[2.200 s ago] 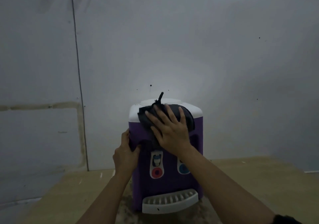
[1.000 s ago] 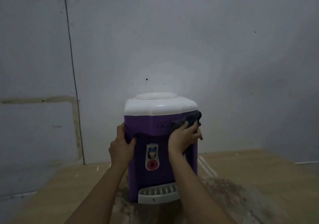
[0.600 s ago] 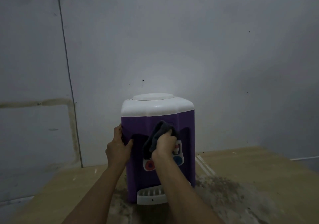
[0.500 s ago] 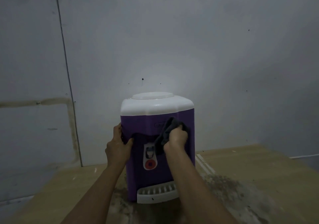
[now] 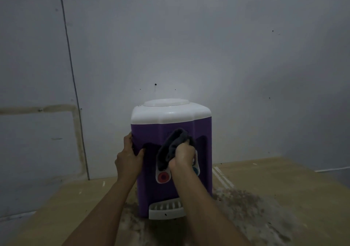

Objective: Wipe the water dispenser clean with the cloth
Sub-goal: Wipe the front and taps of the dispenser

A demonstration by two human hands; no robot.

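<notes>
A purple water dispenser with a white top stands on a wooden table, its front facing me. My left hand grips its left front edge, thumb in the tap recess. My right hand holds a bunched dark grey cloth and presses it against the front between the two taps. The red tap button shows below the cloth. The blue tap is mostly hidden behind my right hand. A white drip tray juts out at the bottom.
The wooden table has a stained, gritty patch around and to the right of the dispenser. A plain grey wall stands close behind it. A thin cable runs down the wall at the left.
My right hand with the cloth moved from the dispenser's top to its right upper corner, then swept left and right across the front panel. The left hand kept its hold on the left edge.
</notes>
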